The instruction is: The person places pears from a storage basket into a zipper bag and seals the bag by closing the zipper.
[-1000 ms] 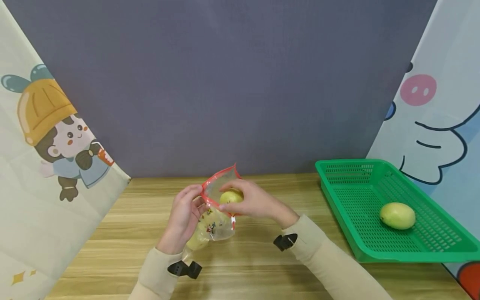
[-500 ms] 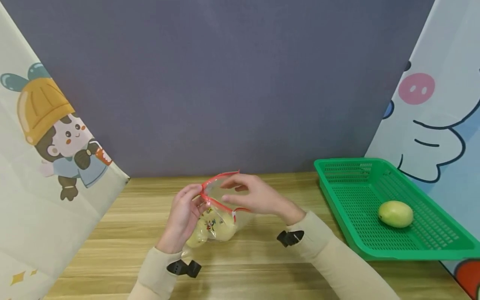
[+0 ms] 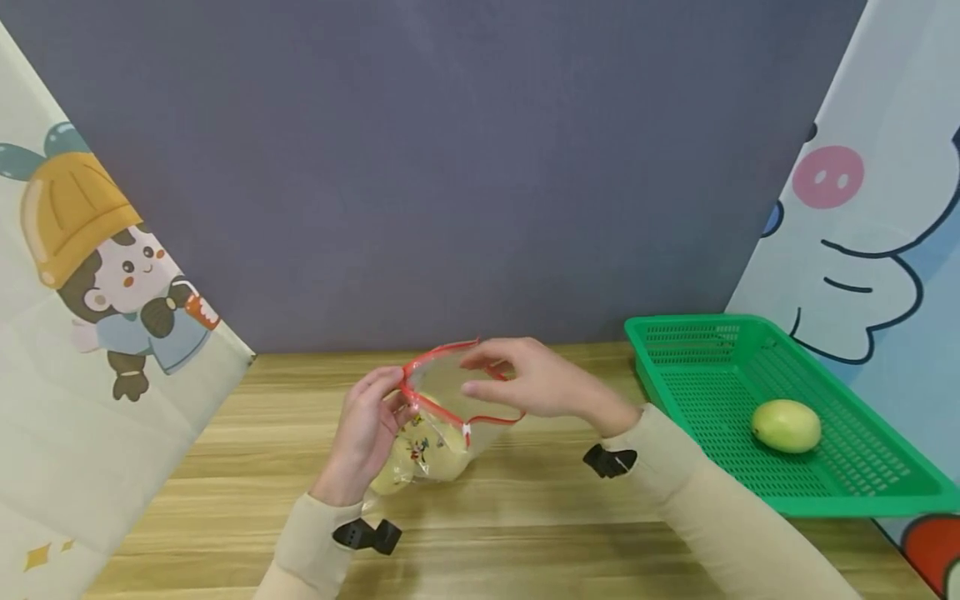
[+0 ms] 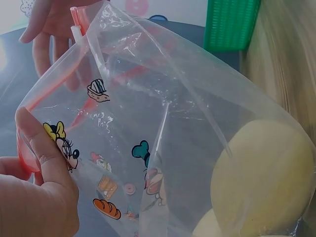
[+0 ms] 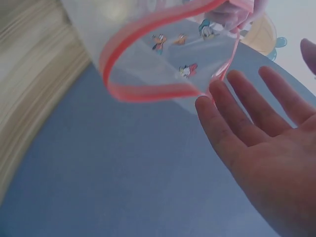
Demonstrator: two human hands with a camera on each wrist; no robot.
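Observation:
A clear zip bag (image 3: pixel 450 375) with red edging and cartoon prints stands with its mouth spread. My left hand (image 3: pixel 367 433) pinches the red rim between thumb and fingers at its left side, as the left wrist view also shows. Several pale yellow oval fruits (image 4: pixel 261 173) lie in the bottom of the bag. My right hand (image 3: pixel 540 379) is at the right side of the mouth, palm towards the bag and nothing held. In the right wrist view its fingers extend beside the red rim (image 5: pixel 148 94); whether they touch it I cannot tell.
To the right is a green perforated basket (image 3: pixel 675 417) with one more yellow oval fruit (image 3: pixel 786 426) in it. Both stand on the wooden table (image 3: pixel 510 533). A grey panel (image 3: pixel 480 167) rises behind, with printed cloths (image 3: pixel 60 433) at the sides.
My right hand has let a yellow fruit go inside the bag, then come out and moved to the right. The bag's mouth has widened. My left hand stays on the rim.

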